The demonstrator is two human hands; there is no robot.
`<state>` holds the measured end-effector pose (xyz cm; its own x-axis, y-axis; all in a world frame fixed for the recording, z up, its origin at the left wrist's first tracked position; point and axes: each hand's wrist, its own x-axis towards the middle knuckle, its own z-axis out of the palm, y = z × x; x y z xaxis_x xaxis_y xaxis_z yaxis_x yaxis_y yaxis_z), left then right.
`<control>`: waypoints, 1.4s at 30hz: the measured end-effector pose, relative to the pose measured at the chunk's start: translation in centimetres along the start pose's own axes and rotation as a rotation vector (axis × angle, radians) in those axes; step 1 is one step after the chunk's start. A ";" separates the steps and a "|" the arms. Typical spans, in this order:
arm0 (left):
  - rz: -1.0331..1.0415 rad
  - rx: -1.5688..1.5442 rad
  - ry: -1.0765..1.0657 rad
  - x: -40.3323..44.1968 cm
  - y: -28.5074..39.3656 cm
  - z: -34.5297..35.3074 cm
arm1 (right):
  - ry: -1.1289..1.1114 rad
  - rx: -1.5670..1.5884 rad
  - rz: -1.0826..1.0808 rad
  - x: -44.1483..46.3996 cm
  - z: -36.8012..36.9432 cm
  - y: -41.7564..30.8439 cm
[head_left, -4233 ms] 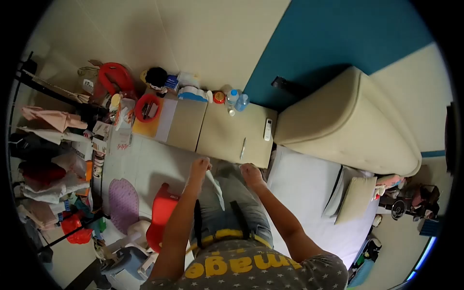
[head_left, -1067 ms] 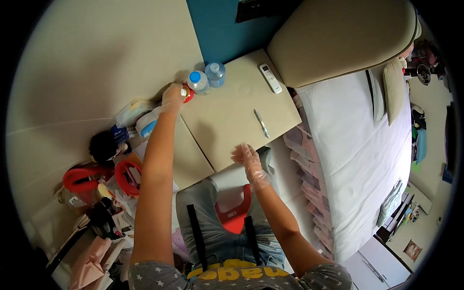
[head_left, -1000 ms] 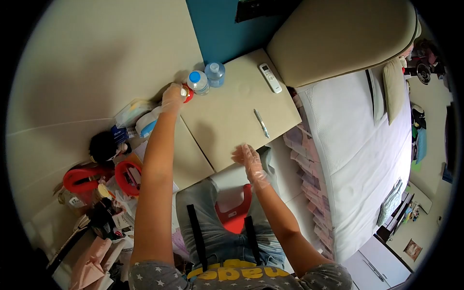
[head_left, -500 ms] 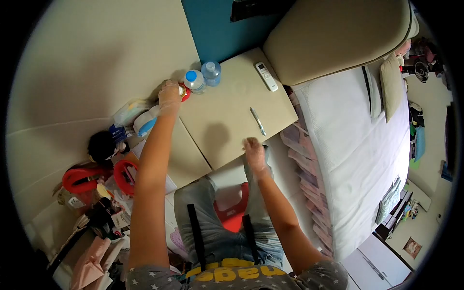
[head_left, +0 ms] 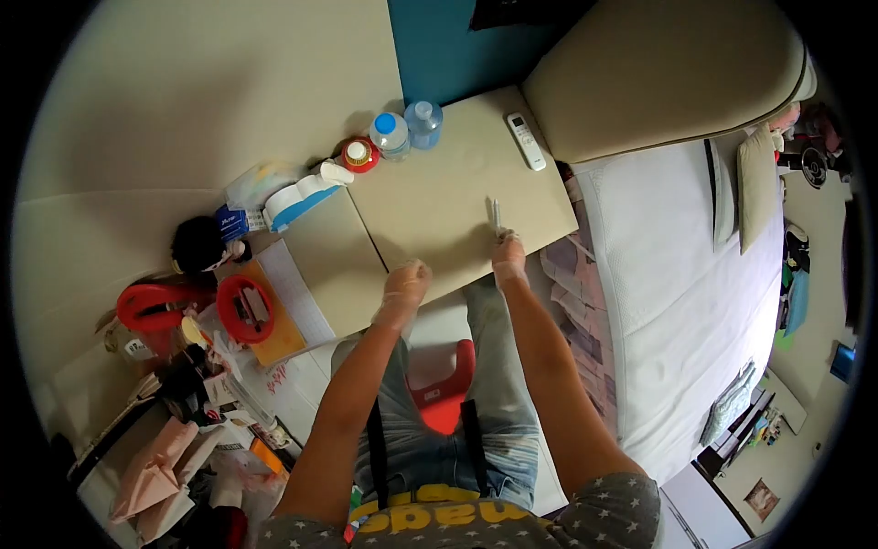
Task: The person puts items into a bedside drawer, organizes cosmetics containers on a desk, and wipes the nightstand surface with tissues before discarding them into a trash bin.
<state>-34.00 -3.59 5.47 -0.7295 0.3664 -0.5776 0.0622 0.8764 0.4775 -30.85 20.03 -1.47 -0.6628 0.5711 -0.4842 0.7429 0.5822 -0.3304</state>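
Observation:
My right hand [head_left: 508, 252], in a clear thin glove, is at the front edge of the beige tabletop [head_left: 439, 197]. Its fingers are closed around the near end of a slim pen [head_left: 497, 212], whose other end points away from me. My left hand [head_left: 408, 279], gloved likewise, is closed over the front edge of the table to the left; whatever its fingers may hold is hidden. At the back stand a red bottle with a white cap [head_left: 359, 154], a clear bottle with a blue cap [head_left: 390, 137] and a bluish bottle [head_left: 424, 125].
A white remote control [head_left: 526, 142] lies at the back right. To the left are a blue-and-white case [head_left: 302, 201], a red round container [head_left: 245, 309] and papers [head_left: 294, 291]. A bed [head_left: 677, 293] runs along the right, and a red stool [head_left: 444, 393] shows between my legs.
My left hand has come back from the red bottle to the table's front edge. My right hand has moved forward and closed on the pen. The view has shifted slightly.

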 end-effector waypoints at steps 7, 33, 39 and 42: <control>-0.189 -0.892 0.214 -0.2 -0.2 2.5 | -0.131 0.331 -0.259 -9.1 3.3 -4.6; -0.630 -0.404 0.554 -2.2 -16.8 1.9 | -0.396 0.101 -0.510 -15.6 8.8 -11.6; -0.762 -0.016 0.755 -1.9 -16.4 1.6 | -0.377 0.080 -0.476 -15.6 9.0 -10.8; -0.693 -0.371 0.609 -4.9 -13.0 -2.9 | -0.338 0.153 -0.467 -16.9 6.9 -11.1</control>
<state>-33.22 -17.71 3.95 -0.7558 -0.5037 -0.4185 -0.6513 0.6448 0.4001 -27.23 -0.07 4.74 -0.8750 0.0436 -0.4822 0.4011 0.6230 -0.6715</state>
